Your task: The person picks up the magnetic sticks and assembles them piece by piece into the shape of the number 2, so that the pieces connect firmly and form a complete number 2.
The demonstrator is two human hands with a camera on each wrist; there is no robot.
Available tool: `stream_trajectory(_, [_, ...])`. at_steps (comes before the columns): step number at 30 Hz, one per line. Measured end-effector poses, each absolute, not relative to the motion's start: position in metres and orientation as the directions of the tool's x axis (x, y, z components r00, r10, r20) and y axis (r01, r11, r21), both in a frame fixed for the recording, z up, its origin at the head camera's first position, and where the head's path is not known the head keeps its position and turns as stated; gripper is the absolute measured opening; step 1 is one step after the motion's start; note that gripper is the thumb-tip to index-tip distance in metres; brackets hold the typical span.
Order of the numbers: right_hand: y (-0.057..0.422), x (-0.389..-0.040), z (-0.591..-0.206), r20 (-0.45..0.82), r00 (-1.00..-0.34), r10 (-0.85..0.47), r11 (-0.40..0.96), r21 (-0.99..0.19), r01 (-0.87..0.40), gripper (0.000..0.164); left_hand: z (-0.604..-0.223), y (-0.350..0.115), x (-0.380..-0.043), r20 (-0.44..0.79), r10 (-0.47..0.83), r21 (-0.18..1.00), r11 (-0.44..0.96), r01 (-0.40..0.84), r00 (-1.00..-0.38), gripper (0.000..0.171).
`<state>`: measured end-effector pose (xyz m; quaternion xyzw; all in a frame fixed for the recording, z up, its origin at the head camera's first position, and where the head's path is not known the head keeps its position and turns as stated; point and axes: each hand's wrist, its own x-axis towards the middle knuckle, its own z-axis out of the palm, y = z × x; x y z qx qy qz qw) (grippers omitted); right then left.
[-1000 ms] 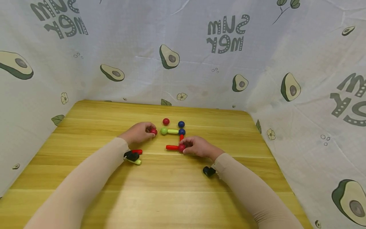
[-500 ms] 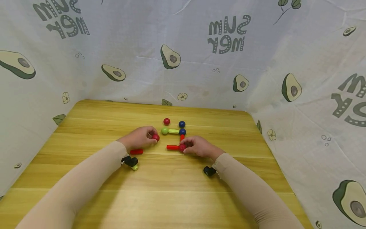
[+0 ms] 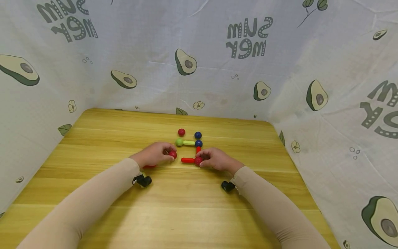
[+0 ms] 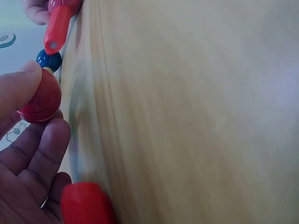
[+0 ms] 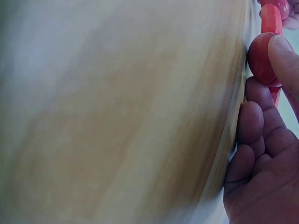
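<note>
My left hand (image 3: 154,154) pinches a red ball (image 3: 173,154) between thumb and fingers, just left of a red rod (image 3: 187,160). That rod's free end, with a small grey dot in it, faces the ball in the left wrist view. At its other end sits a second red ball (image 3: 198,161), which my right hand (image 3: 215,159) pinches. From there another red rod (image 3: 198,149) runs back to a blue ball (image 3: 198,143). A yellow-green rod (image 3: 189,143) joins this blue ball to a green ball (image 3: 179,142). A gap separates the left hand's ball from the red rod.
Behind the joined pieces lie a loose red ball (image 3: 181,132) and a loose blue ball (image 3: 198,135). A further red rod (image 3: 150,166) is partly hidden by my left hand. Patterned cloth (image 3: 217,79) rises behind and beside the wooden table (image 3: 174,214).
My left hand has brought its red ball toward me and slightly right, from beside the green ball to near the red rod's free end. The right hand has stayed in place.
</note>
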<state>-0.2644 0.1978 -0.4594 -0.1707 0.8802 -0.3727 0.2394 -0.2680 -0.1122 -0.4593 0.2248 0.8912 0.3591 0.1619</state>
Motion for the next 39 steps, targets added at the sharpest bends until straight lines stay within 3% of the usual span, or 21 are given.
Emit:
stream_trajectory(8, [0.198, -0.265, -0.459, -0.289, -0.826, -0.485, 0.663, -0.737, -0.131, 0.033, -0.461, -0.106, -0.262, -0.126, 0.53, 0.732, 0.62, 0.282, -0.838, 0.027])
stream_trajectory(39, [0.197, -0.265, -0.457, -0.298, -0.828, -0.475, 0.682, -0.719, -0.132, 0.032, -0.467, -0.093, -0.255, -0.122, 0.49, 0.731, 0.633, 0.255, -0.863, 0.027])
